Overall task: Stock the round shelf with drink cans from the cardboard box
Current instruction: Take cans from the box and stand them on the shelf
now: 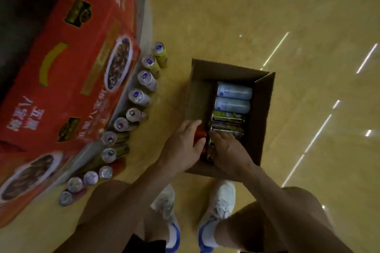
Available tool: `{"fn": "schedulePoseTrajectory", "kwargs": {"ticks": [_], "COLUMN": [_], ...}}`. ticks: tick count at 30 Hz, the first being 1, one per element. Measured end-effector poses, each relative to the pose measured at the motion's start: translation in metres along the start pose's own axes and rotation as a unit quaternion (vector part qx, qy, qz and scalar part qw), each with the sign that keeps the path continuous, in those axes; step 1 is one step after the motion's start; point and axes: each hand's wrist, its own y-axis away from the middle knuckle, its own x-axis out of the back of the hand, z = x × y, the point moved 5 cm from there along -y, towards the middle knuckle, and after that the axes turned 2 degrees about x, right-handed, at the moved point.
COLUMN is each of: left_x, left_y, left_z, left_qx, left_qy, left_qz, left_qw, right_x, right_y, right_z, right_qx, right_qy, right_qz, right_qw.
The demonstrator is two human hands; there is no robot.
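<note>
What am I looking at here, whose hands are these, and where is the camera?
No machine: a person wears one camera on the head, looking down at their own hands. On the yellow floor stands an open brown cardboard box holding drink cans on their sides, two pale blue cans farthest. The left hand grips a small red can; the right hand reaches into the box, grip unclear. At left, upright silver-topped cans line the curved grey edge of the round shelf, which carries large red cartons.

Dim, warm light. White streaks of glare cross the glossy floor (226, 16) at right. All is soft; the red boxes (72, 78) smear, and edges bend.
</note>
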Motion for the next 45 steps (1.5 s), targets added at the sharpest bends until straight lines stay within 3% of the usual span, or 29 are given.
{"fn": "schedulePoseTrajectory", "kwargs": {"ticks": [13, 20, 25, 30, 37, 45], "left_x": [-0.004, 0.007, 0.002, 0.005, -0.004, -0.009], "left_y": [-0.100, -0.116, -0.111, -0.117, -0.115, -0.116], "left_z": [-0.039, -0.037, -0.032, -0.032, -0.021, -0.017], "left_qx": [-0.099, -0.093, -0.114, -0.123, -0.131, -0.107], "left_qy": [-0.097, -0.061, -0.059, -0.050, -0.015, 0.049], "left_qz": [0.037, 0.042, 0.034, 0.035, 0.022, 0.023], "left_qw": [0.990, 0.993, 0.991, 0.991, 0.991, 0.993], "right_x": [-0.095, -0.129, -0.123, -0.086, -0.023, 0.027], "right_y": [-0.137, -0.161, -0.164, -0.144, -0.104, -0.062], "right_z": [0.041, 0.043, 0.039, 0.032, 0.040, 0.039], "right_qx": [0.075, 0.033, 0.022, 0.046, -0.035, -0.060], "right_qy": [0.166, 0.244, 0.255, 0.256, 0.050, -0.215], "right_qz": [-0.067, -0.125, -0.119, -0.055, 0.032, 0.102], "right_qw": [0.981, 0.961, 0.959, 0.964, 0.998, 0.969]}}
